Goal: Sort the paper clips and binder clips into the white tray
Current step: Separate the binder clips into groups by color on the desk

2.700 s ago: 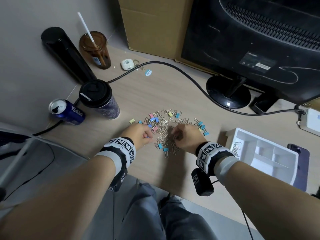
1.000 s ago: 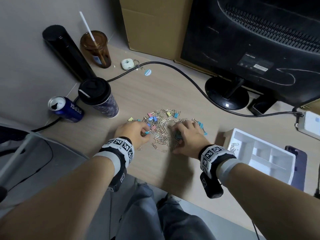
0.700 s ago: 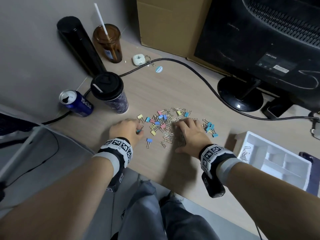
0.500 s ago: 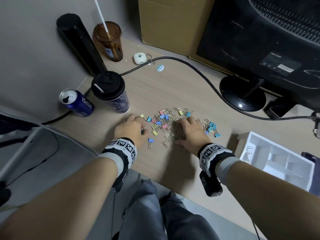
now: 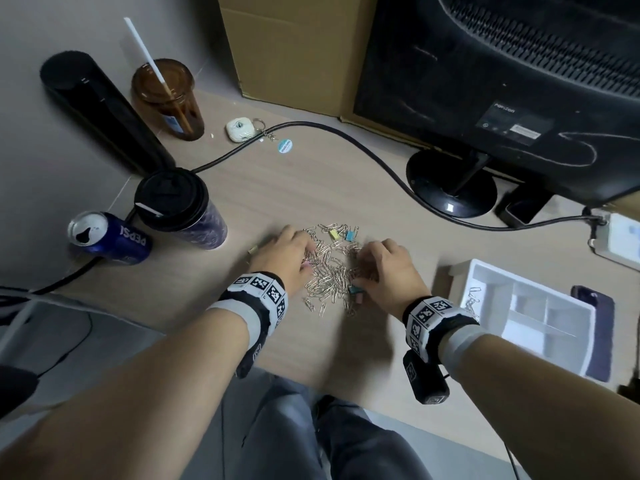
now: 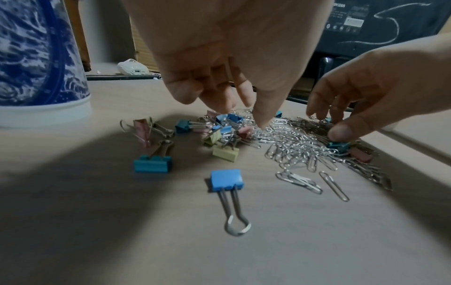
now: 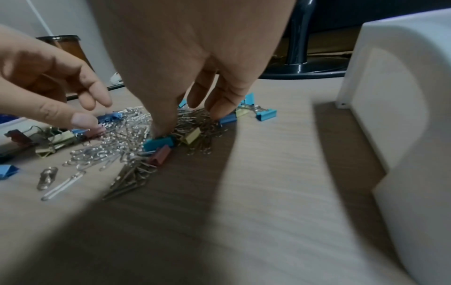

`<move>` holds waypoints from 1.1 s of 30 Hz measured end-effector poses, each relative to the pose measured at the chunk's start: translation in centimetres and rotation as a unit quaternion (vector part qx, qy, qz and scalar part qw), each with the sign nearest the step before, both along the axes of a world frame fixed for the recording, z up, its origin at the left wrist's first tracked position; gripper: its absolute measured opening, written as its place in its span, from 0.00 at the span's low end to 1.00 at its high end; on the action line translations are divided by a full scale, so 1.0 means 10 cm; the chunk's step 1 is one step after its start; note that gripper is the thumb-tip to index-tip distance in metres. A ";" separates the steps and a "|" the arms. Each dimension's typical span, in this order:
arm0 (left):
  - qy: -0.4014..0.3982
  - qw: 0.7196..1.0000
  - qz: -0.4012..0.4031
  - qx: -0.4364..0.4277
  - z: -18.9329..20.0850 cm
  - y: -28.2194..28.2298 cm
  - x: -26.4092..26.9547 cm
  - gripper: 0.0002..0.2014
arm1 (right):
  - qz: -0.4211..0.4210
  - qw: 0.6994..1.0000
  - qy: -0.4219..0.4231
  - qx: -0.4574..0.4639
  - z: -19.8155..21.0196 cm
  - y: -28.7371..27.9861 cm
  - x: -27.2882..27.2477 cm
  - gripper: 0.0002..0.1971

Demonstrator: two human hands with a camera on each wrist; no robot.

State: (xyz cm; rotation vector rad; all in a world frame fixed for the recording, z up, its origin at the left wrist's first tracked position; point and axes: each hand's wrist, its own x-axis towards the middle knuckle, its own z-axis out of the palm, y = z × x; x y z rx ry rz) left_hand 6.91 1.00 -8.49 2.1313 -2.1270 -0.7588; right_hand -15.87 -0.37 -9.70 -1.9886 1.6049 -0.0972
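Observation:
A heap of silver paper clips (image 5: 329, 275) mixed with small coloured binder clips (image 6: 225, 153) lies on the wooden desk between my hands. My left hand (image 5: 306, 252) hovers over the heap's left side, fingers spread and pointing down, the thumb tip (image 6: 263, 123) touching the paper clips. My right hand (image 7: 190, 121) claws over the right side, thumb and fingers curled round a clump of paper clips, the thumb beside a teal binder clip (image 7: 158, 143). The white tray (image 5: 519, 317) sits to the right, with a few paper clips (image 5: 472, 299) in its left compartment.
To the left stand a lidded cup (image 5: 180, 209) and a Pepsi can (image 5: 109, 237). A black cable (image 5: 346, 140) runs behind the heap to the monitor stand (image 5: 450, 185). A phone (image 5: 595, 327) lies beyond the tray. The desk's front edge is close under my wrists.
Both hands have raked the clips inward, so the scattered spread is now a tighter heap. My right hand has closed its fingers round a clump on the right side.

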 end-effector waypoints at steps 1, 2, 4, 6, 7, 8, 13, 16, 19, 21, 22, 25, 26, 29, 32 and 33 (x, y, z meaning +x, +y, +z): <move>-0.004 1.000 0.002 0.002 -0.01 -0.02 0.01 0.11 | 0.010 1.000 -0.004 0.008 0.01 0.00 -0.02 0.27; -0.003 1.000 0.002 0.005 -0.02 -0.03 0.02 0.11 | 0.024 0.999 -0.009 0.024 0.02 0.01 -0.04 0.27; 0.001 1.000 0.004 0.012 -0.03 -0.05 0.03 0.11 | 0.056 0.997 -0.013 0.051 0.04 0.02 -0.06 0.22; 0.000 1.000 0.002 0.018 -0.03 -0.05 0.02 0.09 | 0.071 0.996 -0.014 0.052 0.04 0.03 -0.08 0.17; -0.004 1.000 0.001 0.019 -0.03 -0.04 0.02 0.09 | 0.073 0.996 -0.014 0.051 0.04 0.03 -0.07 0.15; -0.011 1.000 0.000 0.019 -0.03 -0.04 0.02 0.09 | 0.075 0.996 -0.012 0.049 0.04 0.02 -0.06 0.14; -0.016 1.000 0.000 0.025 -0.06 -0.03 0.00 0.11 | 0.082 0.996 -0.002 0.027 0.04 0.00 -0.02 0.11; -0.018 0.999 0.007 0.027 -0.08 -0.01 0.01 0.11 | 0.087 0.996 0.014 0.035 0.01 0.00 0.04 0.12; -0.024 0.999 0.014 0.026 -0.08 -0.01 0.02 0.10 | 0.074 0.996 -0.003 0.046 0.02 -0.01 0.03 0.11; -0.028 0.999 0.012 0.026 -0.07 -0.01 0.03 0.10 | 0.072 0.995 -0.041 0.052 0.08 -0.02 -0.01 0.09; -0.029 0.999 0.011 0.027 -0.07 -0.01 0.03 0.09 | 0.076 0.994 -0.056 0.052 0.11 -0.02 -0.03 0.09; -0.037 0.999 0.006 0.028 -0.07 -0.03 0.03 0.07 | 0.038 0.993 -0.107 0.036 0.17 -0.06 -0.09 0.08; -0.037 0.999 0.007 0.030 -0.07 -0.03 0.03 0.06 | 0.007 0.995 -0.101 0.016 0.15 -0.10 -0.11 0.08; -0.024 0.999 0.008 0.034 -0.10 -0.03 0.04 0.06 | -0.079 0.995 -0.038 -0.049 0.07 -0.24 -0.14 0.11; 0.008 1.000 0.004 0.028 -0.14 -0.02 0.07 0.08 | -0.122 0.990 0.020 -0.061 0.03 -0.39 -0.08 0.14; 0.015 1.000 -0.002 0.026 -0.15 -0.03 0.07 0.08 | -0.126 0.989 0.045 -0.062 0.02 -0.44 -0.04 0.16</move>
